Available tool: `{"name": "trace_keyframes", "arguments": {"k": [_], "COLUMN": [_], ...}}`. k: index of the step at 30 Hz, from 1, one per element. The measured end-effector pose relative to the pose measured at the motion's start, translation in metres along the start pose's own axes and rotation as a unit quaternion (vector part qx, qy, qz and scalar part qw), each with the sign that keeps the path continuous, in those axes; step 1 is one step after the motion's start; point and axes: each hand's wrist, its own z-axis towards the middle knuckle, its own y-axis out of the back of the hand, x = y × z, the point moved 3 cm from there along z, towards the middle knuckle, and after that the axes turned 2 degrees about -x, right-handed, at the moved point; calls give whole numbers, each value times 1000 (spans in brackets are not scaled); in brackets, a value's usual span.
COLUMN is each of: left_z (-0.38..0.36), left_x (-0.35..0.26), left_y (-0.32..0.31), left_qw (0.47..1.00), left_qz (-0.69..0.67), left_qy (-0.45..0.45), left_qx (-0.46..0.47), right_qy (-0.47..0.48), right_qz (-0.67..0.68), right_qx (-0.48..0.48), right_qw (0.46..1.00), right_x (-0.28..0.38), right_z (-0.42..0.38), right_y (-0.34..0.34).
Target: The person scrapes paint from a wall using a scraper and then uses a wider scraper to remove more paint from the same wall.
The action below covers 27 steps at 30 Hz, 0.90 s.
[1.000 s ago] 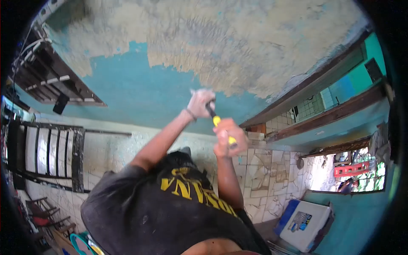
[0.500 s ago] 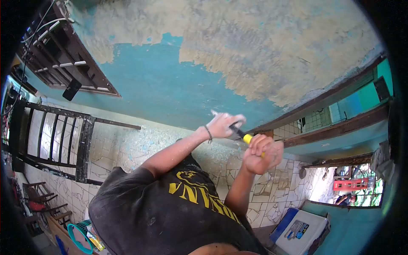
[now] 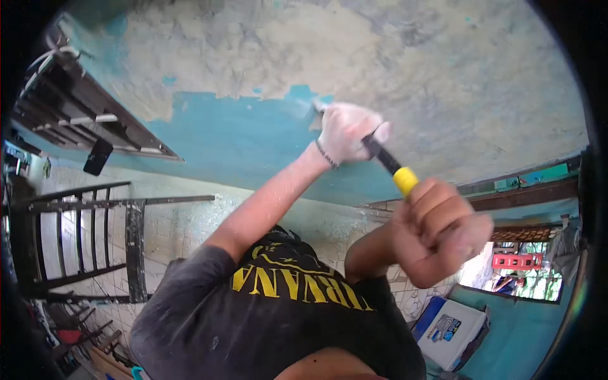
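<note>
A scraper with a black and yellow handle slants across the wall in front of me. My left hand, coated in white dust, is closed around its upper end, and a blurred blade tip shows beyond the knuckles. Farther down the handle, my right hand is wrapped around the lower end, just below the yellow band. The blade end overlaps the border between blue paint and the bare, patchy plaster of the wall. A dark bracelet circles my left wrist.
A dark wooden rack-like frame stands on the left, below a barred window with a phone-like black object at its edge. Pale flakes lie on the floor by the wall. A white and blue box sits lower right.
Both hands and the scraper have moved up the wall, the right hand also to the right and closer to the camera. The view has shifted slightly.
</note>
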Motion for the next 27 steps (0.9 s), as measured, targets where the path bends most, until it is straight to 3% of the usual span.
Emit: {"name": "trace_keyframes", "arguments": {"k": [2,4,5,6,11,13,16,21,22,26,27], "left_z": [-17,-13,-9,2,47,13,-70,-38,-15,37,24], "left_x": [9,13,9,1,-14,0,32,17,8,-14,-8], "left_y": [1,-1,-2,-2,-11,-11,-12,-18,-20,-16,-18], "left_qw": [999,1000,1000,999,997,999,997,996,995,995,992], "left_qz": [-26,-16,-14,-33,-82,-37,-3,-57,-80,-90,-121], "left_qy": [14,14,12,11,-11,31,81,66,51,-3,17], "left_qx": [-25,0,15,22,-3,-3,18,15,14,33,11], "right_qy": [8,10,-44,-34,-2,-15,-94,-28,23,17,5], "right_qz": [-21,41,25,3,5,49,-49,-53,-20,-90,-44], "right_qx": [-26,12,74,-32,14,39,-72,29,98,3,-15], "right_qw": [999,999,996,999,1000,998,992,998,995,996,999], "right_x": [-8,-13,-7,-2,24,-8,-44,-23,-12,24,16], "right_z": [-18,-14,1,2,36,21,-30,-18,2,18,13], "right_y": [-1,4,12,13,11,17,3,10,12,9,7]}}
